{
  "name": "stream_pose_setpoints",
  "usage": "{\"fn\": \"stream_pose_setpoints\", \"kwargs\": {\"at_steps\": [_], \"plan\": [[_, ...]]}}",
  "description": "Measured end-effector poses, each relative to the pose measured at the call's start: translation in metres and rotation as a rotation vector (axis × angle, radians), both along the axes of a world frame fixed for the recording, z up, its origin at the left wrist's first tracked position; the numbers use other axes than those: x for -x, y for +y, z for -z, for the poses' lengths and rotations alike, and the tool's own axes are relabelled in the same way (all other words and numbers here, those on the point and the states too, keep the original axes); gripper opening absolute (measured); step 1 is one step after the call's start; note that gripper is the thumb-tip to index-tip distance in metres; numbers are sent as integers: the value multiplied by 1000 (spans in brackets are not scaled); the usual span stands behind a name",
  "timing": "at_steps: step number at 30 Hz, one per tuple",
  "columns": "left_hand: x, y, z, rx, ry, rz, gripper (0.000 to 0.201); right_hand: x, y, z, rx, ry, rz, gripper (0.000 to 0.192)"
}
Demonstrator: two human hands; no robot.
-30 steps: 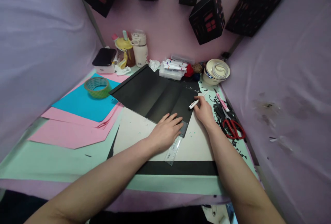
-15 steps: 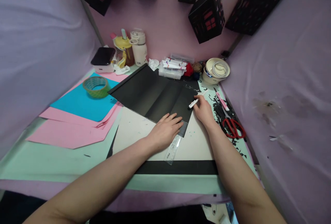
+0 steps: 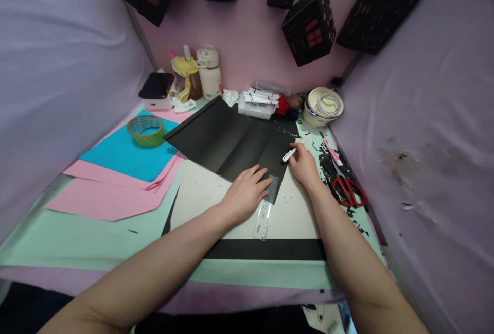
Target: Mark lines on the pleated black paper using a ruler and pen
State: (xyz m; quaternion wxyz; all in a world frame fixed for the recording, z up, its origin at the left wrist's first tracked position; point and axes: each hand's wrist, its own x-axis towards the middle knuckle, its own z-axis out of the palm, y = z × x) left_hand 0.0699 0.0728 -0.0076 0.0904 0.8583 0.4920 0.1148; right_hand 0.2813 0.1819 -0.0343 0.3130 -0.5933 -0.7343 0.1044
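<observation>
A large sheet of black paper (image 3: 227, 138) with fold lines lies slanted on a white board (image 3: 204, 190). My left hand (image 3: 247, 194) rests palm down on the paper's lower edge, fingers stretched out, with fingertips touching a clear ruler (image 3: 263, 215). The ruler's upper end overlaps the black sheet, while its lower end lies on the white board. At the sheet's right corner, my right hand (image 3: 304, 164) is closed around a white pen (image 3: 288, 155), its black tip end pointing left toward the paper.
Red-handled scissors (image 3: 349, 191), a pink cutter (image 3: 332, 151) and black scraps lie to the right. Green tape (image 3: 146, 137) sits on blue paper (image 3: 116, 156) over pink sheets (image 3: 104, 200). Behind are a white bottle (image 3: 210, 79) and markers (image 3: 260, 98). Black paper lanterns (image 3: 309, 25) hang above.
The ruler has shifted slightly right and turned more upright, showing more of its upper end. My left fingers have moved a little to the left and up. My right hand keeps the pen in place.
</observation>
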Motion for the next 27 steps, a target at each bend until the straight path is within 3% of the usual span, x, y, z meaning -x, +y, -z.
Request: {"fn": "stream_pose_setpoints", "kwargs": {"at_steps": [9,17,27], "plan": [[0,-6,-5,-41,33,-2,50,2,-1,-2,13,-50,-47,37],[-3,-10,-11,-69,25,-3,49,4,-3,-4,22,-83,-185,36],[-5,-7,-7,-83,41,-26,48,5,-3,-3,28,-53,-180,36]]}}
